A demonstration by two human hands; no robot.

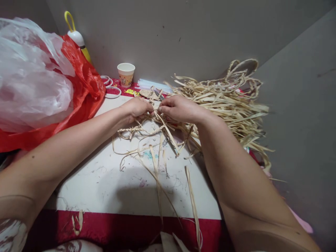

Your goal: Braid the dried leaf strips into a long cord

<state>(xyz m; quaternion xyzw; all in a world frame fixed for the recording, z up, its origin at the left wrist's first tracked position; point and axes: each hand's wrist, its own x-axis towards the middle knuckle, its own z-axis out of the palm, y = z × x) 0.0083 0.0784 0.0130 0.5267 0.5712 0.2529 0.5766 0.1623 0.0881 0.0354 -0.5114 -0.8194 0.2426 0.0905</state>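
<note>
Both hands meet above the far half of a white board [105, 185]. My left hand [138, 107] pinches pale dried straw strips between thumb and fingers. Right beside it, my right hand [180, 108] has its fingertips closed on the same strips. A thin braided straw cord [131, 131] loops out below the hands onto the board. Loose straw strips [170, 135] hang from the fingers and trail toward me. The exact crossing of the strips is partly hidden by the fingers.
A big pile of dried straw [223, 105] lies at right by the grey wall. Behind the hands are a paper cup [126, 75], pale plastic sticks [152, 84] and white rings [113, 92]. Plastic bags [34, 80] and a yellow-and-white bottle [77, 37] stand left. One strip [192, 196] crosses the board's front edge.
</note>
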